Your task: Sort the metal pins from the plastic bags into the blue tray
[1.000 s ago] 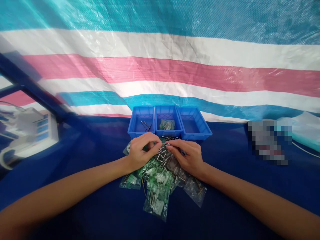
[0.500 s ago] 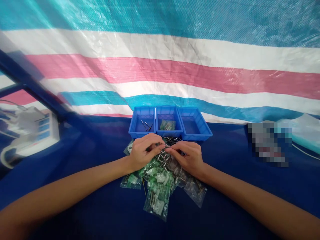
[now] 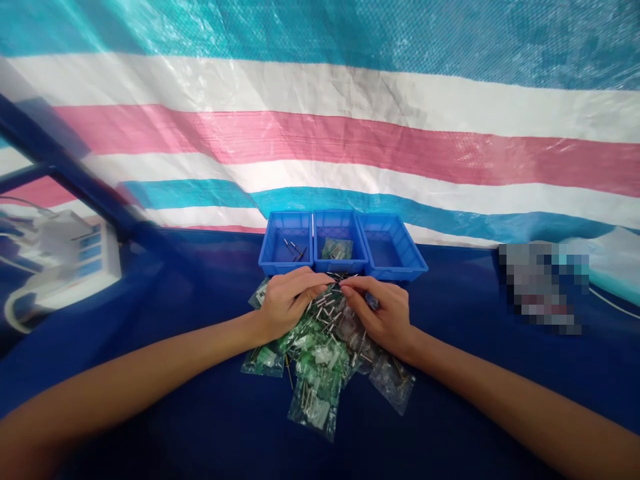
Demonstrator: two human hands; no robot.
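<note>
My left hand (image 3: 286,303) is closed in a pinch above a pile of small metal pins (image 3: 327,310). Facing it, my right hand (image 3: 384,312) pinches too, its fingertips close to those of the left. Whatever lies between the fingertips is too small to make out. Beneath and in front of the hands, clear bags (image 3: 315,400) of metal pins overlap, several with a green tint. A single brass-coloured pin (image 3: 289,371) lies at the left of the heap.
Behind the hands stand three blue bins: the left bin (image 3: 267,257) holds a few pins, the middle bin (image 3: 356,230) a filled bag, and the right bin (image 3: 415,257) shows a bare floor. A white power strip (image 3: 100,267) is at left, and a blurred-out object (image 3: 537,287) at right.
My fingertips have risen slightly and drawn a little apart, uncovering more of the loose pins below. The view has shifted slightly; bins and bags stay in place.
</note>
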